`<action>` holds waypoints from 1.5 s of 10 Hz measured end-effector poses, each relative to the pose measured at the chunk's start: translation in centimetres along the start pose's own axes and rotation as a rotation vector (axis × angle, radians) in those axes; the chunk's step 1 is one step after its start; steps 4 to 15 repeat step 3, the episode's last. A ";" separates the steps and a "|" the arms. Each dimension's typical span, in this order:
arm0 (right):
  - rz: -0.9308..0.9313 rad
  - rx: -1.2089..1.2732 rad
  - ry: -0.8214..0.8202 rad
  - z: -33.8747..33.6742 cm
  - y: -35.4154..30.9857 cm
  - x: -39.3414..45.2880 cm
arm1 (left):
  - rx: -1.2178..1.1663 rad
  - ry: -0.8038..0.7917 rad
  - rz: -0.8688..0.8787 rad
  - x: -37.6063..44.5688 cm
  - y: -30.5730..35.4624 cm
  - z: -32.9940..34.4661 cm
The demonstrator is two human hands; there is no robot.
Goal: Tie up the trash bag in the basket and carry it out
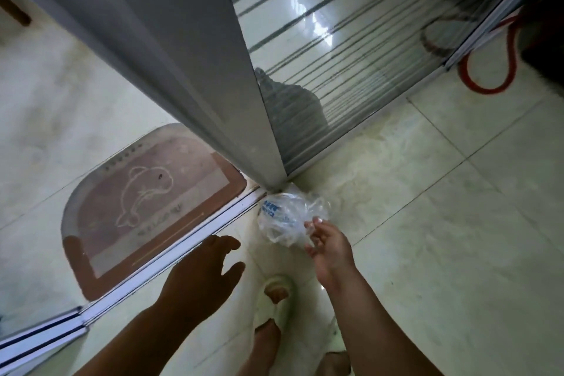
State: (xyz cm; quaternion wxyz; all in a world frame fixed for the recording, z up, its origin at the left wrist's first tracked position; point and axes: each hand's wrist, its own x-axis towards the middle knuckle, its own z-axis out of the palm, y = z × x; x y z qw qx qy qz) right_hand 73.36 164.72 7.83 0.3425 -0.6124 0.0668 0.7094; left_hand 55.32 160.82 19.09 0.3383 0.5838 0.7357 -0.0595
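A small crumpled clear trash bag (285, 217) with blue print lies on the pale tiled floor, pressed against the foot of the grey door post (213, 76). My right hand (331, 249) is at the bag's lower right edge, fingers spread, fingertips touching the plastic without a closed grip. My left hand (203, 272) hovers to the left of the bag over the door track, palm down, fingers apart and holding nothing. No basket is in view.
A ribbed sliding glass door (351, 49) runs back right from the post. Its white floor track (171, 238) crosses to the lower left, with a brown dolphin mat (146, 192) beyond it. A red hose (488, 76) loops at upper right. My slippered foot (274, 299) stands below the bag.
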 end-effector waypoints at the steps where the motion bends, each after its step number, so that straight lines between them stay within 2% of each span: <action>1: 0.013 0.052 0.024 0.3 -0.7 0.4 | 0.030 -0.038 -0.005 0.8 0.4 0.5; 3: 0.032 -0.213 0.113 -0.9 -1.6 -1.7 | 0.040 -0.051 0.004 0.9 1.5 -0.4; 15: 0.032 -0.213 0.113 -0.9 -1.6 -1.7 | 0.040 -0.051 0.004 0.9 1.5 -0.4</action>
